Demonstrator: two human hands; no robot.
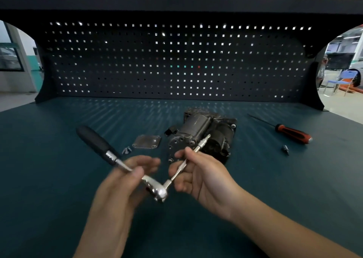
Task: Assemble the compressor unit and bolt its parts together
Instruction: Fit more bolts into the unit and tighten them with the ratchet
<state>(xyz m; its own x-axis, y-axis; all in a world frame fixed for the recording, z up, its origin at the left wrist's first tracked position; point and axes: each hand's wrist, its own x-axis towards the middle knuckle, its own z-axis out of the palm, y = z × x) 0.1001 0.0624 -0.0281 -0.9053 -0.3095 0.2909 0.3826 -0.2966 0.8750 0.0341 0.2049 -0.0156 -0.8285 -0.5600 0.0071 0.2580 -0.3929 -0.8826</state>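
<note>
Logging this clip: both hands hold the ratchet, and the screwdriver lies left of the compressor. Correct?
No: the head view shows the screwdriver right of the compressor. Left hand and right hand do hold the ratchet, as stated.

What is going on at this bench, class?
A person holds a ratchet wrench above the bench: the left hand grips its shaft near the head, and the right hand holds the extension bar fitted into that head. The compressor sits behind on the bench, untouched. A loose cover plate and a few bolts lie left of it in the picture, a screwdriver and a small bit to the right.
</note>
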